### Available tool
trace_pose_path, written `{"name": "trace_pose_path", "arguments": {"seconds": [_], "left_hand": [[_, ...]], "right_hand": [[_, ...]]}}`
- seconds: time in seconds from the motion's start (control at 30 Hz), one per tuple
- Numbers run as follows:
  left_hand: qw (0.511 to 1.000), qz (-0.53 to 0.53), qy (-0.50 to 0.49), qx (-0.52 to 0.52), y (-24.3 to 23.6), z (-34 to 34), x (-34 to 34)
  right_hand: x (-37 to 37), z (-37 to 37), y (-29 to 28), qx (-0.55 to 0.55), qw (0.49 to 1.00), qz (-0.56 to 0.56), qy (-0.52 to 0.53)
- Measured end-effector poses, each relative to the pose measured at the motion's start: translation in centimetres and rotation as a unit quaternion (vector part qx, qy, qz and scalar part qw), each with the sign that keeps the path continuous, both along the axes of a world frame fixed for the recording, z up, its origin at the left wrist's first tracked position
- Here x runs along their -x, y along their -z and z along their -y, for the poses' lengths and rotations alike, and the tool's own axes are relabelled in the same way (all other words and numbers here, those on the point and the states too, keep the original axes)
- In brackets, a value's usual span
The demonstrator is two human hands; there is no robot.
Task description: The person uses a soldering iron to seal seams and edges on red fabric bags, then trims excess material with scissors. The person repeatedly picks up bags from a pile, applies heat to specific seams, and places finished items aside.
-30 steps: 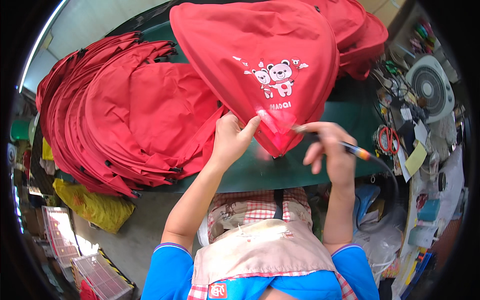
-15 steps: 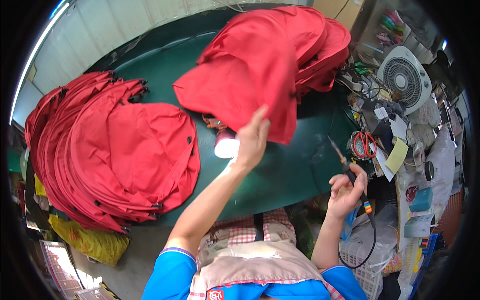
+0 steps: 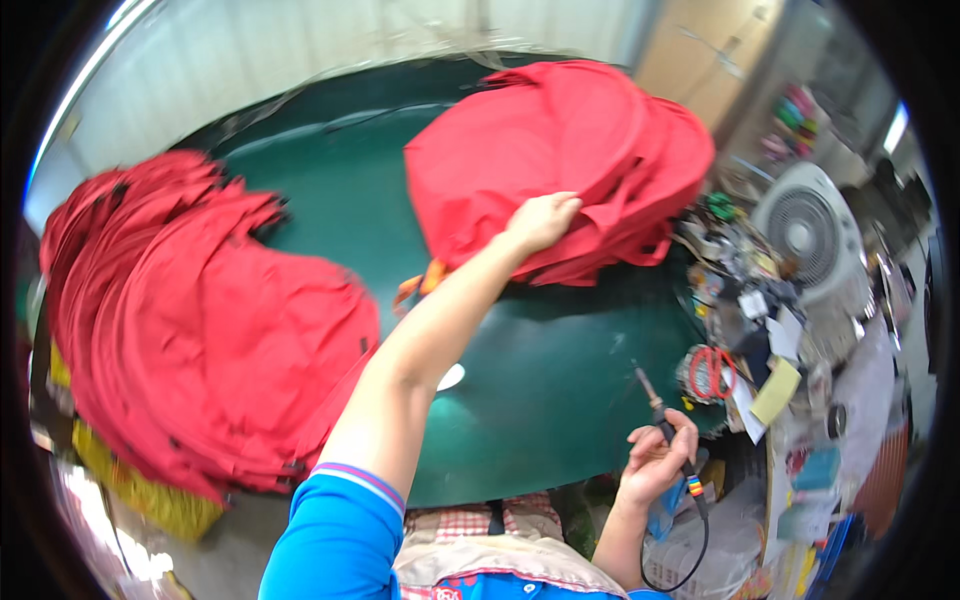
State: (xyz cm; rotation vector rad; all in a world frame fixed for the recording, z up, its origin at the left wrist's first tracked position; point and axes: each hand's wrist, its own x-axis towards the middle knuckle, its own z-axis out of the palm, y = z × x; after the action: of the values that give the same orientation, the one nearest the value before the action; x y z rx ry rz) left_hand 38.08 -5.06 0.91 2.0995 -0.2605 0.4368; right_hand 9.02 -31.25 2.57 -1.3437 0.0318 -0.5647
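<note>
My left arm stretches across to a stack of red round fabric pieces [image 3: 520,130] on the far right of the table. My left hand [image 3: 545,222] is closed on the near edge of one red piece there, its fingertips partly hidden in the folds. In my right hand [image 3: 662,455] is a soldering iron [image 3: 655,408] with a dark handle, its bare tip pointing up and away over the table's near right edge. A second, larger stack of red pieces [image 3: 240,340] with small black fittings fans out on the left.
The table has a dark green top [image 3: 540,400]. A lit lamp [image 3: 452,378] shows beside my left forearm, near an orange clamp-like part [image 3: 420,285]. On the right are red-handled scissors [image 3: 712,373], a white fan [image 3: 808,230] and clutter. A yellow bag [image 3: 150,490] lies below left.
My left hand has moved away from me, and the red piece it was swinging in the air now lies against the far right stack. The soldering iron stays in my right hand.
</note>
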Motion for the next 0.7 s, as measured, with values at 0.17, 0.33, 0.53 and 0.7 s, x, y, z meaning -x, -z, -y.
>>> {"name": "trace_pose_path", "arguments": {"seconds": [0.17, 0.33, 0.53, 0.7], "left_hand": [[0.965, 0.218, -0.132, -0.068, -2.8, -3.4, 22.5], [0.724, 0.21, -0.619, -0.22, -2.5, -17.2, 44.3], [0.623, -0.024, -0.741, -0.249, 1.7, -25.2, 52.8], [0.707, 0.173, -0.626, -0.281, -1.3, -20.1, 46.9]], "right_hand": [[0.6, -3.4, 1.6, 0.024, 0.994, 0.057, -0.092], [0.7, -8.4, 2.5, 0.029, 0.955, 0.112, -0.273], [3.3, -14.6, 0.5, 0.009, 0.906, 0.129, -0.402], [5.6, -18.1, -1.3, 0.084, 0.865, 0.157, -0.469]]}}
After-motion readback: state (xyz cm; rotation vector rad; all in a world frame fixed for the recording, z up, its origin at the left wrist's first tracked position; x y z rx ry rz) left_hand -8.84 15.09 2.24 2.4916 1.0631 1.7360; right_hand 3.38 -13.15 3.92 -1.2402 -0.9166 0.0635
